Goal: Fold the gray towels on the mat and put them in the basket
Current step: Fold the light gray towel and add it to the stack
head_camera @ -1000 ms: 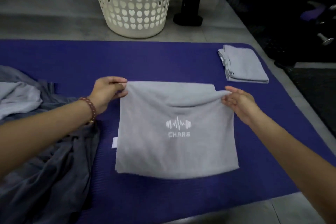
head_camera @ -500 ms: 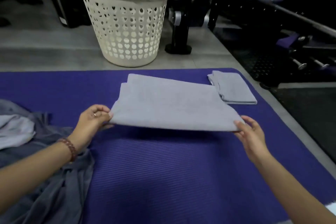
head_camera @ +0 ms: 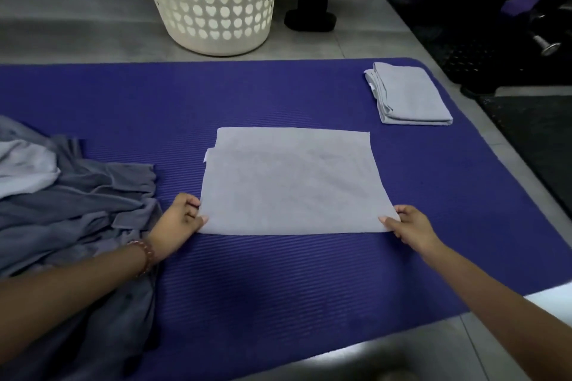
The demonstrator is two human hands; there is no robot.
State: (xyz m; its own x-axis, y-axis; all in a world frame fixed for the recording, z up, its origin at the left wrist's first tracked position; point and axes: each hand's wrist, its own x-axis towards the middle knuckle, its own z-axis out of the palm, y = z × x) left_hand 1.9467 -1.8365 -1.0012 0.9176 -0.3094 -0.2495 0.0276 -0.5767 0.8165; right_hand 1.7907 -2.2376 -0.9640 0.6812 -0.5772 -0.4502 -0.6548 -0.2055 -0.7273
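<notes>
Left hand (head_camera: 179, 223) and right hand (head_camera: 410, 227) pinch the towel's (head_camera: 291, 179) near corners (flat on mat (head_camera: 278, 281)).

No legible text; towel (head_camera: 291, 182) tag (head_camera: 206, 155) unreadable.

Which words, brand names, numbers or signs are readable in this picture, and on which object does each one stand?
No text can be read here.
white tag at the left edge of the flat gray towel: too small to read.
small label on the folded towel: too small to read.
basket: only heart-shaped holes, no lettering.
</notes>
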